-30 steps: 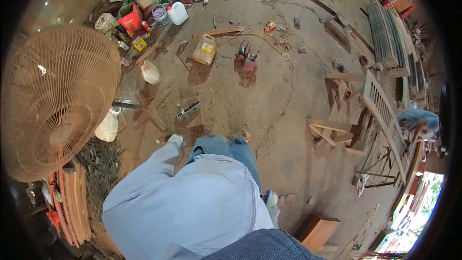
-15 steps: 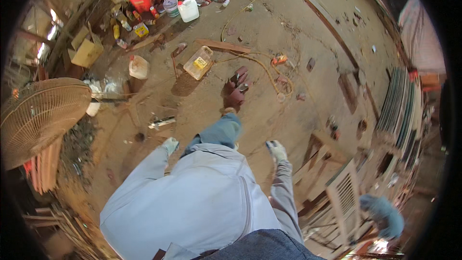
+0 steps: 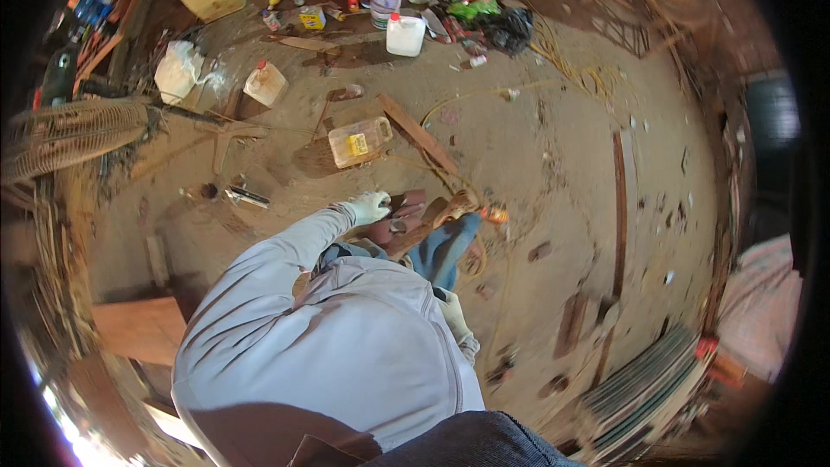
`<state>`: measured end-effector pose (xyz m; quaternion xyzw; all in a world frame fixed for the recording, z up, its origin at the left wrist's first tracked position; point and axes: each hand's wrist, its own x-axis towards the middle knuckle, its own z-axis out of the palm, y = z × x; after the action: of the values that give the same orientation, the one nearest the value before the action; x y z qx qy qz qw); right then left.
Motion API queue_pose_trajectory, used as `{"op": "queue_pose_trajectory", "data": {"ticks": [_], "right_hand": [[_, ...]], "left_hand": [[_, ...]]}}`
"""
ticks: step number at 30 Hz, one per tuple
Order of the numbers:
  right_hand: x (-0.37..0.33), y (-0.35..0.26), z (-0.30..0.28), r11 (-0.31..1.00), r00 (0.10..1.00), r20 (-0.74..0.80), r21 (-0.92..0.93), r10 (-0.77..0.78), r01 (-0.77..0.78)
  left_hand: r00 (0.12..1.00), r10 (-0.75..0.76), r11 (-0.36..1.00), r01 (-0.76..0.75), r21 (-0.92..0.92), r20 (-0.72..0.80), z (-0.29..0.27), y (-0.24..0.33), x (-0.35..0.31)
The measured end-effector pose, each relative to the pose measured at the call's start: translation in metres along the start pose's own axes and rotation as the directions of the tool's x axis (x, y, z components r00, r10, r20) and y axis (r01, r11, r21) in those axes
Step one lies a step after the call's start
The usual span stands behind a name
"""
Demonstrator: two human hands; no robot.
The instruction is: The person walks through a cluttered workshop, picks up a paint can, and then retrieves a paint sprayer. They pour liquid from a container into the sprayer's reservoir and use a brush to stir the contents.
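While the brown floor [image 3: 553,164] smears toward the dark rim, the pale shirt [image 3: 328,337] covers much of the lower view, a blurred stack of boards [image 3: 644,389] is cut off at lower right, and the fan [image 3: 73,138] meets the rim at left. A translucent jug [image 3: 353,145] lies ahead. Dark red pieces [image 3: 410,201], partly hidden, lie on the floor just beside the gloved left hand [image 3: 372,207]; its fingers curl, though I cannot tell whether they grip anything. Half behind the shirt, the gloved right hand [image 3: 451,315] has fingers I cannot read. Near the foot [image 3: 458,206] sits a small orange item [image 3: 494,214], too blurred to identify
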<state>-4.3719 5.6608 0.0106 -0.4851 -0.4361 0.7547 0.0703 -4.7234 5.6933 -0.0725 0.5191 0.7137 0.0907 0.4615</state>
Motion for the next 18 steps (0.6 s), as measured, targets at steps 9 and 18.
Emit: {"op": "queue_pose_trajectory", "data": {"ticks": [9,18], "right_hand": [[0.095,-0.201,-0.207,0.960,0.959,0.138,0.103,0.247,-0.262],[0.253,-0.357,-0.284,0.887,0.827,0.320,-0.175,0.462,-0.428]], "left_hand": [[1.000,-0.014,0.964,0.016,0.265,-0.008,-0.032,0.150,0.117],[0.990,-0.103,0.883,0.136,-0.449,0.097,-0.140,0.201,0.206]]}}
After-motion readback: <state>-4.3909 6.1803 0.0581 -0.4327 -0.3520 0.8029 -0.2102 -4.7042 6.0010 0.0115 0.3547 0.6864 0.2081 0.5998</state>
